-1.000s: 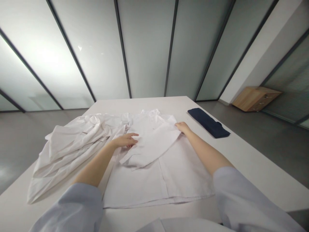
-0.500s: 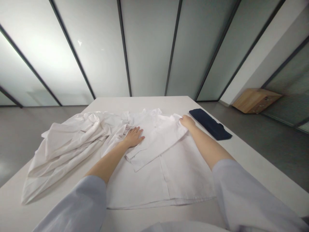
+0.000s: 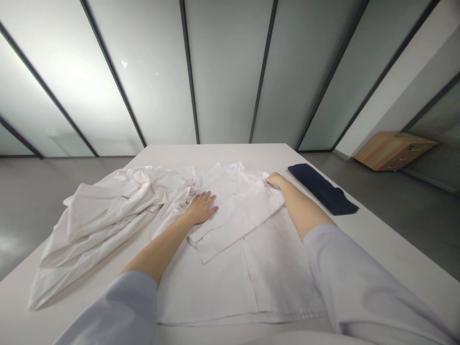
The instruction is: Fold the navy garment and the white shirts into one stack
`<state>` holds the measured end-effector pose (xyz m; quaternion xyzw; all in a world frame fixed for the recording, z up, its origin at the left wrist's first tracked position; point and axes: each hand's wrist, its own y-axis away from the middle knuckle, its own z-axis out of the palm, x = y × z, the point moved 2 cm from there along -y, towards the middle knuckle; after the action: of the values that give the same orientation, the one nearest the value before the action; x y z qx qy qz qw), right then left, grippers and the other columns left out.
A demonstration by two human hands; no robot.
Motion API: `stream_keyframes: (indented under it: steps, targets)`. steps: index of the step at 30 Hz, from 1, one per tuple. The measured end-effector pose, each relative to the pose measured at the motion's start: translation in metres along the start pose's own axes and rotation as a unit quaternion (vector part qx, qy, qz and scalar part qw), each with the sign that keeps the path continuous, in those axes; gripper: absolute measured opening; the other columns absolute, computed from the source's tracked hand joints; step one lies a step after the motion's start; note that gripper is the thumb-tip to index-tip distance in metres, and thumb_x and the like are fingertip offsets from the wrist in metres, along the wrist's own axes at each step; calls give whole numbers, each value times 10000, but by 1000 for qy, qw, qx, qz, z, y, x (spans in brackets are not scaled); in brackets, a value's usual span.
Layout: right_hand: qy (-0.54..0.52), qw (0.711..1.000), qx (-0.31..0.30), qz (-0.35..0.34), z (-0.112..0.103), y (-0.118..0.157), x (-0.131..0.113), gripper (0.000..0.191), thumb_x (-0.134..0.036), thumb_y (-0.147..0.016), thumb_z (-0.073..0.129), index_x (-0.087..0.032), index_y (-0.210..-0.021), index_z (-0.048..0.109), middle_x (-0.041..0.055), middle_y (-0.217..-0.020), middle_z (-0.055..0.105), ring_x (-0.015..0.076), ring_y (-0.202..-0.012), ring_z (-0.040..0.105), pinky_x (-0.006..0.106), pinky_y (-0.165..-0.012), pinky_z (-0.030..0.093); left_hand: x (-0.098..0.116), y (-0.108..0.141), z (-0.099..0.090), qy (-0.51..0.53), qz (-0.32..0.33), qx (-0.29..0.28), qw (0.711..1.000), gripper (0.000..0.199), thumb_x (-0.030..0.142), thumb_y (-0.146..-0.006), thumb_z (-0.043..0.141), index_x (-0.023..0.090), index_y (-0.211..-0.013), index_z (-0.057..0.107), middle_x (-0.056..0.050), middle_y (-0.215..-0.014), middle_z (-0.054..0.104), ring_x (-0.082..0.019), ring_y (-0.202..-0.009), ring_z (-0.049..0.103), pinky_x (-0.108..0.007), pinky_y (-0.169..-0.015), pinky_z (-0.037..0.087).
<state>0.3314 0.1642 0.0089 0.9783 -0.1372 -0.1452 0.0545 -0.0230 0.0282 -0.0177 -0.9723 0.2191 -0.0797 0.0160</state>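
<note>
White cloth shirt [image 3: 241, 215], middle of frame: looks light, floppy; grip edges.
Left hand [image 3: 201, 208]: fingers spread.
Right hand [image 3: 276, 180]: pinching shirt's edge.

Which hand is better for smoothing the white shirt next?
Probably the left hand: it already lies flat and spread on the white shirt. The right hand is busy, closed on the shirt's folded-over edge.

Pale grey-blue sleeves [image 3: 354, 275], plain, loose, lightly creased.
</note>
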Motion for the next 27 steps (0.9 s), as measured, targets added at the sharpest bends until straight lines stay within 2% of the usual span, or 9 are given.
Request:
stream_keyframes:
  steps: [2,6,10,14,19,22,27]
  targets:
    - [4,1000,21,2,1,-2,-2,327,-202,-764,576,-79,-1045,689,183,-1010,692,269,-940,649,301,-731,478,-1,0,0,5,-2,-3,1000,567,478,-923,358,164,-1392,418,-139,-1521,324,-290,-1408,264,-426,-1129,210]
    - [26,991,134,3,-2,6,-3,383,-246,-856,480,-135,-1206,590,180,-1157,626,281,-1069,582,387,-857,453,-4,-3,1,16,-8,-3,1000,551,496,-920,361,211,-1389,420,-105,-1524,330,-279,-1410,261,-437,-1123,215]
    - [61,979,184,-65,-3,31,-9,434,-336,-896,438,-116,-1260,522,208,-1239,557,313,-1148,505,451,-947,380,-7,-8,4,15,-15,-9,1000,572,511,-934,315,187,-1394,415,-123,-1534,304,-288,-1415,248,-436,-1126,201]
    - [88,972,158,-152,12,64,-11,506,-458,-916,398,-151,-1305,494,186,-1344,496,331,-1260,407,483,-1036,285,-9,-13,5,17,-12,-10,1000,587,516,-929,321,186,-1408,402,-128,-1542,283,-310,-1418,233,-455,-1129,181]
    - [78,985,77,-131,48,93,1,725,-660,-874,361,-197,-1432,374,163,-1515,301,373,-1392,213,565,-1100,133,-11,-15,2,13,-16,-19,1000,588,510,-922,338,199,-1418,392,-110,-1541,292,-304,-1419,232,-454,-1132,174]
    - [66,987,64,-130,59,100,6,706,-643,-883,356,-217,-1445,357,152,-1535,269,364,-1405,196,575,-1103,128,-12,-15,1,12,-17,-14,1000,584,508,-921,339,200,-1414,400,-108,-1535,308,-298,-1417,242,-446,-1132,177]
    - [56,986,66,-140,55,95,5,647,-580,-902,368,-221,-1439,377,142,-1538,273,343,-1409,204,543,-1114,139,-11,-13,-2,25,-12,6,1000,561,489,-910,368,183,-1373,452,-106,-1506,364,-279,-1397,293,-412,-1133,205]
